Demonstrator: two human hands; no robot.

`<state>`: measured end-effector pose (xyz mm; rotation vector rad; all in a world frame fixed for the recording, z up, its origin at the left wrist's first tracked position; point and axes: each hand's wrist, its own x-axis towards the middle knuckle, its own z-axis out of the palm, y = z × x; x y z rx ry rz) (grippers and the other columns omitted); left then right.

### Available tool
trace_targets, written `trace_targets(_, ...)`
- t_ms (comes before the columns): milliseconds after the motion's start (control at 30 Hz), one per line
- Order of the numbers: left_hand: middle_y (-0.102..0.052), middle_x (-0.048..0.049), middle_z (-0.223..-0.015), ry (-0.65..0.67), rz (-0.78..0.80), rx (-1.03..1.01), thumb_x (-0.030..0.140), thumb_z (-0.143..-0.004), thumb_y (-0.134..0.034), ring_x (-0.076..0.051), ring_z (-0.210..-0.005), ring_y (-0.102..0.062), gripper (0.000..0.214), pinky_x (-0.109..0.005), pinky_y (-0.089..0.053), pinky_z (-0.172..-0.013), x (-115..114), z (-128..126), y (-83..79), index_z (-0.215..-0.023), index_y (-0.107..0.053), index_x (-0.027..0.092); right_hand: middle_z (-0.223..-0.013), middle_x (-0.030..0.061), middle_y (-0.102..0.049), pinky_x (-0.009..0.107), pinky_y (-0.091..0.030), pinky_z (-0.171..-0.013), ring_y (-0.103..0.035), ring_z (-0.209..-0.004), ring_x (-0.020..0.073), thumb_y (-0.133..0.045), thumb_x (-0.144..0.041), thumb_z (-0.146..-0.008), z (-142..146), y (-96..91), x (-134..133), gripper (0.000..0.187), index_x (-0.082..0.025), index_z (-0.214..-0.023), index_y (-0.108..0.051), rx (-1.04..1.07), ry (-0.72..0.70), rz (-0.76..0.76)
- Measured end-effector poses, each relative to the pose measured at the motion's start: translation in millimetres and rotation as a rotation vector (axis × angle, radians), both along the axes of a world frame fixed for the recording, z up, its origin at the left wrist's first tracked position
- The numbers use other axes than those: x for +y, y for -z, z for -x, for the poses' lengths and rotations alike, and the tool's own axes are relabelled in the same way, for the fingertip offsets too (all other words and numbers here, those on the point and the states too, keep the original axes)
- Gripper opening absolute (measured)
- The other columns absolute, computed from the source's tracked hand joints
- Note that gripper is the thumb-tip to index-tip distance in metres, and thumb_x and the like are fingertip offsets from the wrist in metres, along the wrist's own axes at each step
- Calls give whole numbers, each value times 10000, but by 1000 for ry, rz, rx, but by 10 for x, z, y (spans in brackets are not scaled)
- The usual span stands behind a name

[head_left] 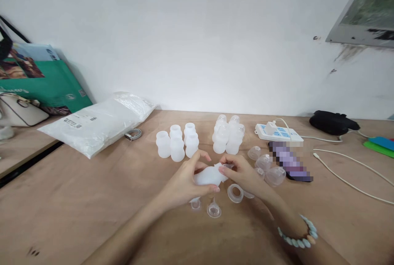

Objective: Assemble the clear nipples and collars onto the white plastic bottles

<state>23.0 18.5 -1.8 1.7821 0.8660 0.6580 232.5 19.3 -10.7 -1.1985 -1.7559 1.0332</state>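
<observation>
My left hand [184, 181] is wrapped round a white, translucent baby bottle [206, 176], which lies on its side in the air above the table. At the bottle's mouth end, my right hand [243, 171] pinches a clear collar piece, partly hidden by the fingers. Just below the hands lie a clear teat [214, 210], a smaller clear part [195, 204] and a clear collar ring [235, 193]. Several open white bottles [177, 149] stand behind my left hand. Further right, several bottles with clear domed caps [220, 144] are grouped together. Loose clear domed caps [276, 176] lie beside my right wrist.
A phone [289, 162] and a white power strip [278, 134] with cables lie to the right, near a black pouch [332, 122]. At left are a white plastic package [101, 121], a grey strap [133, 134] and a green bag [46, 80]. A wall [197, 51] borders the table's back.
</observation>
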Motion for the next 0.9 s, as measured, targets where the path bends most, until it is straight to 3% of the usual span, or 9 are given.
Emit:
trace_targets(167,-664,-104,-1149,0,-760,428,223,-889,-592,-294,-964,-640,283,-403,-459,-808,-67,-64,79,-1152,-490,234,-477,-51,-371,243,-238,-466,-338,-477,93,-536,-513,-849,84,144,62,480,-205,-509,-396,-1,51,50)
trace_targets(267,-652,-154,-1187,25,-1029,565,194,-947,-479,-305,-954,-655,220,-426,-437,-818,-41,-70,134,-1162,-523,212,-472,-55,-338,239,-227,-444,-313,-465,89,-540,-574,-829,95,150,67,524,-211,-493,-368,31,54,106)
trace_targets(333,-651,-154,-1194,24,-1063,564,190,-955,-466,-300,-948,-658,221,-424,-427,-820,-16,-64,148,-1169,-517,214,-470,-52,-353,239,-239,-439,-323,-459,89,-535,-596,-834,87,125,52,535,-209,-497,-383,33,65,126)
trace_targets(433,-670,-113,-1149,-14,-935,447,241,-926,-568,-277,-921,-654,297,-409,-427,-839,15,-42,129,-1201,-457,216,-534,-31,-487,236,-307,-450,-416,-470,101,-517,-582,-871,53,56,13,461,-191,-626,-513,76,42,152)
trace_targets(533,-673,-69,-1123,-86,-762,336,334,-871,-672,-258,-909,-652,424,-378,-446,-827,20,-22,94,-1193,-413,236,-756,-3,-618,236,-388,-514,-520,-588,123,-614,-455,-848,13,-18,-21,266,-198,-919,-610,98,-25,60)
trace_targets(600,-666,-63,-1136,-89,-721,320,357,-869,-675,-252,-908,-653,425,-371,-455,-820,4,-24,86,-1177,-404,247,-758,-14,-610,229,-372,-521,-498,-602,119,-654,-359,-819,2,-41,-31,196,-207,-936,-615,42,-21,-33)
trace_targets(667,-662,-79,-1145,-63,-779,326,326,-906,-627,-257,-922,-654,363,-383,-453,-828,-18,-41,108,-1173,-396,240,-672,-31,-572,224,-329,-497,-446,-561,109,-645,-320,-812,17,-31,-35,133,-200,-841,-596,15,20,-81)
trace_targets(800,-647,-170,-1164,-36,-1036,385,194,-972,-462,-318,-1020,-651,265,-415,-441,-801,-3,-86,229,-1218,-366,188,-584,-48,-512,223,-304,-481,-412,-525,104,-645,-344,-790,107,35,-40,199,-201,-723,-523,41,116,-100)
trace_targets(900,-651,-199,-1140,-58,-1183,406,162,-987,-412,-332,-1044,-656,257,-402,-447,-768,71,-93,318,-1235,-345,165,-552,-53,-503,227,-316,-473,-443,-490,109,-654,-403,-788,131,42,-43,236,-201,-735,-544,10,153,-56)
